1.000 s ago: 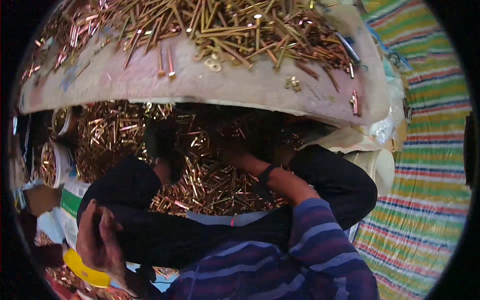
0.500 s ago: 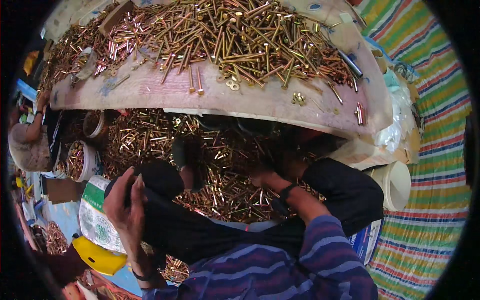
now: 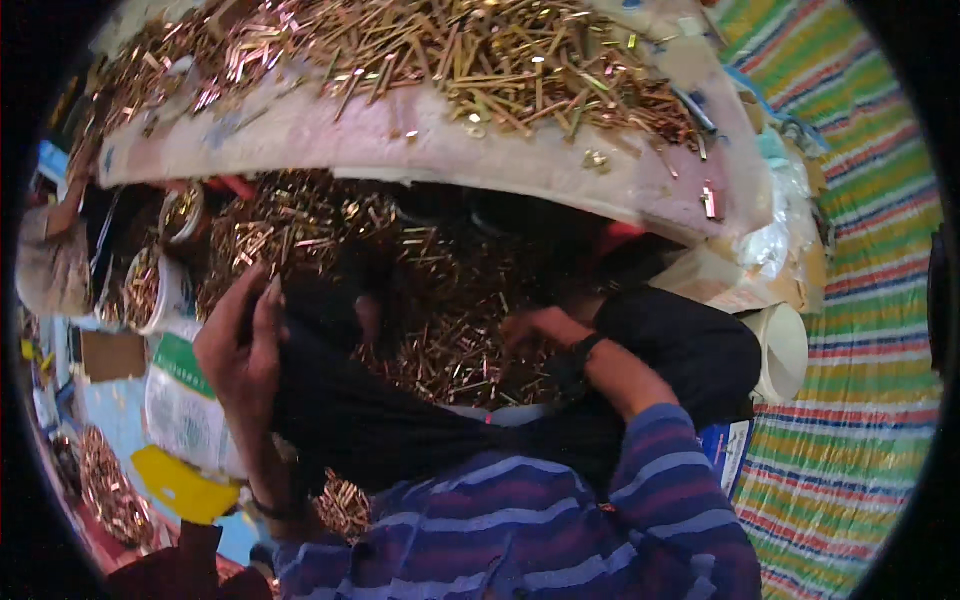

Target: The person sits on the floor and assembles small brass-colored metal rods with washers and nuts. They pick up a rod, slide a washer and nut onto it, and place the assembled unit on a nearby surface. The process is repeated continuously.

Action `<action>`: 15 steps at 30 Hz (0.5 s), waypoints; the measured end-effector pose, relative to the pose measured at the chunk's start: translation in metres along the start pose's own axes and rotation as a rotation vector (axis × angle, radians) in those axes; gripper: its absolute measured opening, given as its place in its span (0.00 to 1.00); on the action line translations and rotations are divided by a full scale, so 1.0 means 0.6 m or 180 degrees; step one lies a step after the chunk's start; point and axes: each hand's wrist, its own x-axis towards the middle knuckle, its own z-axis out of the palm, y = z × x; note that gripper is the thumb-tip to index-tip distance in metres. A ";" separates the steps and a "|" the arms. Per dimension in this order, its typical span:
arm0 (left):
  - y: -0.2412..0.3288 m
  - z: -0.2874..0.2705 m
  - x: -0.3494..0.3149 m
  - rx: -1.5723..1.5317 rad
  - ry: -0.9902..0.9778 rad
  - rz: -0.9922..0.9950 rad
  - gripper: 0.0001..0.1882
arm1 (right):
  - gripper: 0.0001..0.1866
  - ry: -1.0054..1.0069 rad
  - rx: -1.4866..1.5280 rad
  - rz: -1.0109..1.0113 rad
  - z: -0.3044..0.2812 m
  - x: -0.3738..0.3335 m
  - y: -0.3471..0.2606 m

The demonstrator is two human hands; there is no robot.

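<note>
My left hand [image 3: 238, 345] is raised over my left knee, beside the white-and-green sack. Its fingers point up with a gap between them, and nothing shows in them. Lower down between my legs, my right hand [image 3: 538, 328] reaches into a large heap of loose brass-coloured bolts [image 3: 440, 355]. A dark band circles its wrist. The right fingertips are blurred and in shadow, so whether they hold a bolt does not show.
A pale padded worktop [image 3: 440, 135] ahead carries a wide pile of bolts [image 3: 430, 50]. At left stand a white bucket of bolts [image 3: 160, 290], a printed sack [image 3: 185, 410] and a yellow container [image 3: 185, 485]. A person's arm [image 3: 70, 195] shows far left. A white tub [image 3: 782, 350] sits right.
The view has tilted, and the worktop and the heap sit higher in the picture, with more blur. My right hand stays at the bolts; my left hand remains raised.
</note>
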 end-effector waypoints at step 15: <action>0.003 0.019 0.001 0.0240 0.0092 -0.0152 0.13 | 0.18 0.0572 -0.0637 0.0356 -0.148 0.215 -0.015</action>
